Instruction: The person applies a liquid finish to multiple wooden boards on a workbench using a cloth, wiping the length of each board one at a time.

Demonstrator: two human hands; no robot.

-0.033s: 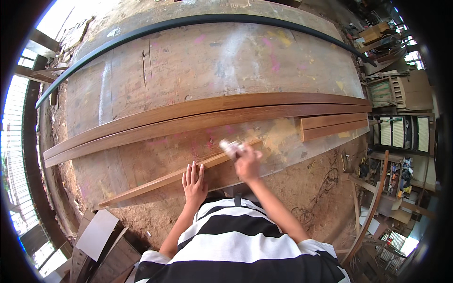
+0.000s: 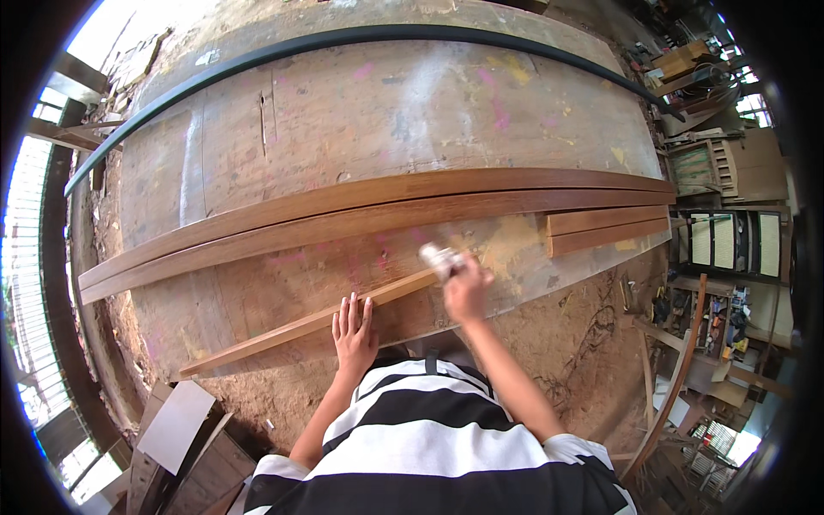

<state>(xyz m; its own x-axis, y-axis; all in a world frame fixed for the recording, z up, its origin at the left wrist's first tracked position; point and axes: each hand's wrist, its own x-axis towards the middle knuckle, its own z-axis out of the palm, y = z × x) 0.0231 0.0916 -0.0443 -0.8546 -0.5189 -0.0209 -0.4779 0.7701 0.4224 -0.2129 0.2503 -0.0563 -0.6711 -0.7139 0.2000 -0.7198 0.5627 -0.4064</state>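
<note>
A thin wooden strip [image 2: 300,328] lies slantwise along the near edge of the worktable [image 2: 343,120]. My left hand [image 2: 352,336] rests on it near its middle, fingers stretched out flat. Further right, my right hand [image 2: 468,290] is closed round a whitish, brown-marked wad [image 2: 440,260], smeared by motion, so I cannot make out its exact kind. The wad is over the strip's right end and hides part of it. Beyond both hands lie two long brown boards [image 2: 369,210] side by side, and two short brown boards [image 2: 608,230] sit at the right.
A long dark bar [image 2: 378,34] spans the table's far side. Bare earth [image 2: 566,343] lies below the near edge. At the lower left lean sheets and planks [image 2: 184,429]. A curved wooden piece [image 2: 687,369] and cluttered shelves [image 2: 712,318] stand at the right.
My right hand has moved a little to the right along the strip with the whitish wad, covering its right end. My left hand stays in place.
</note>
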